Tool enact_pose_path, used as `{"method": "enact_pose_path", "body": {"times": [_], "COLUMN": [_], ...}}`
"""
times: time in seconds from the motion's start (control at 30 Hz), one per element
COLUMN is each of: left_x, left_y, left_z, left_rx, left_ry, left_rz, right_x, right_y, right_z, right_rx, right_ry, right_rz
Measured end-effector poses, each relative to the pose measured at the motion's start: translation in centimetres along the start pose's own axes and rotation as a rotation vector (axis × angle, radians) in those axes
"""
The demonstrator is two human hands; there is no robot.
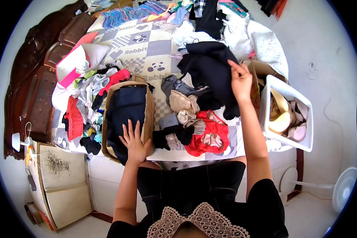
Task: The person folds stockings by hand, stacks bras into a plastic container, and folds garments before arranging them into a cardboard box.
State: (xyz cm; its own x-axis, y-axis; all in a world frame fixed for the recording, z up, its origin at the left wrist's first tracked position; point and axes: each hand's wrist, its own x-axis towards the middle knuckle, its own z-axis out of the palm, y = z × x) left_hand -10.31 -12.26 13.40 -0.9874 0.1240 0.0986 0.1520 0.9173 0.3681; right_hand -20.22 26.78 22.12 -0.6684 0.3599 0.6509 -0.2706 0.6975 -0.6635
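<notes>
My left hand (135, 139) lies flat with spread fingers on folded dark navy cloth (127, 101) inside an open cardboard box (148, 115). The box stands at the bed's near edge, left of centre. Farther right, my right hand (241, 81) is closed at the edge of a black garment (210, 63), its fingertips partly hidden. The garment spreads over the bed and has a thin strap at its far end. Below it lie a beige bundle (183, 102), grey clothing (172, 84), a red garment (210, 133) and black pieces (174, 137).
A white bin (267, 107) with beige and pink bras stands at right, beside another cardboard box (261, 69). Mixed small clothes (95, 87) and a pink-and-white box (69, 73) lie left. More clothes cover the bed's far side. A white fan (345, 188) stands on the right.
</notes>
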Motion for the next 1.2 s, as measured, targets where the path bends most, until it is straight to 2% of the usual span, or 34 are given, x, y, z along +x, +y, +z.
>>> {"method": "enact_pose_path", "body": {"times": [0.03, 0.07, 0.1, 0.17, 0.2, 0.23, 0.27, 0.3, 0.37, 0.4, 0.47, 0.5, 0.57, 0.63, 0.67, 0.73, 0.77, 0.83, 0.9, 1.0, 1.1, 1.17, 1.2], "left_x": [-0.1, -0.3, -0.5, -0.8, -1.3, -1.6, -1.3, -0.9, -1.5, -1.9, -2.1, -2.3, -2.6, -2.7, -2.6, -1.8, -1.2, 0.2, 1.7, 3.2, 3.6, 3.5, 3.1], "left_y": [0.1, 0.5, 1.0, 2.5, 4.3, 5.7, 6.9, 6.7, 8.5, 8.2, 7.3, 6.7, 5.5, 4.1, 3.4, 1.9, 0.7, -0.8, -2.0, -3.4, -3.7, -5.0, -5.7], "left_z": [-0.2, -0.5, -1.0, -2.2, -3.4, -3.3, -1.4, -1.6, -2.9, -2.9, -2.6, -2.8, -3.2, -4.0, -4.6, -6.5, -8.0, -11.7, -15.0, -18.5, -20.4, -20.1, -19.6], "left_rx": [-0.020, -0.034, -0.035, -0.303, -0.472, -0.922, -1.435, -1.282, -1.812, -1.815, -1.695, -1.694, -1.681, -1.619, -1.575, -1.514, -1.497, -1.460, -1.389, -1.274, -1.146, -1.150, -1.128], "left_ry": [0.054, 0.186, 0.195, 0.502, 0.462, 0.276, 0.183, 0.046, -0.397, -0.385, -0.309, -0.301, -0.154, -0.087, -0.003, 0.129, 0.104, 0.219, 0.379, 0.464, 0.593, 0.597, 0.583], "left_rz": [0.003, 0.034, 0.034, 0.295, 0.294, 0.218, 0.166, 0.100, -0.355, -0.357, -0.329, -0.339, -0.301, -0.302, -0.294, -0.252, -0.283, -0.221, -0.060, 0.108, 0.188, 0.178, 0.153], "right_x": [-0.1, -0.5, -0.9, -2.6, -3.7, -5.0, -6.4, -8.0, -10.9, -11.7, -12.7, -13.8, -14.7, -14.2, -14.3, -14.5, -14.7, -14.3, -13.4, -11.6, -11.1, -11.4, -11.9], "right_y": [-1.4, -2.9, -5.3, -8.2, -8.8, -9.4, -9.9, -9.6, -9.8, -10.5, -11.3, -10.0, -10.0, -11.7, -12.7, -14.0, -14.6, -16.8, -19.1, -23.4, -24.9, -24.9, -24.4], "right_z": [-1.3, -2.6, -4.2, -6.2, -6.4, -6.6, -6.3, -5.6, -4.5, -4.8, -5.8, -5.8, -6.1, -5.6, -5.3, -3.6, -2.7, -0.4, 2.3, 5.2, 7.7, 9.0, 9.9], "right_rx": [0.212, 0.524, 0.838, 0.896, 1.021, 1.142, 1.170, 1.200, 1.155, 1.157, 1.270, 1.314, 1.103, 0.908, 0.896, 0.997, 1.097, 1.230, 1.365, 1.462, 1.389, 1.252, 1.195], "right_ry": [-0.034, -0.057, -0.084, -0.148, -0.171, -0.198, -0.239, -0.275, -0.347, -0.358, -0.308, -0.396, -0.479, -0.655, -0.648, -0.627, -0.591, -0.490, -0.394, -0.266, -0.275, -0.363, -0.406], "right_rz": [0.117, 0.321, 0.524, 0.584, 0.658, 0.735, 0.775, 0.815, 0.902, 0.901, 1.223, 1.052, 0.920, 0.937, 1.013, 1.015, 1.021, 0.922, 0.792, 0.574, 0.304, 0.136, 0.144]}}
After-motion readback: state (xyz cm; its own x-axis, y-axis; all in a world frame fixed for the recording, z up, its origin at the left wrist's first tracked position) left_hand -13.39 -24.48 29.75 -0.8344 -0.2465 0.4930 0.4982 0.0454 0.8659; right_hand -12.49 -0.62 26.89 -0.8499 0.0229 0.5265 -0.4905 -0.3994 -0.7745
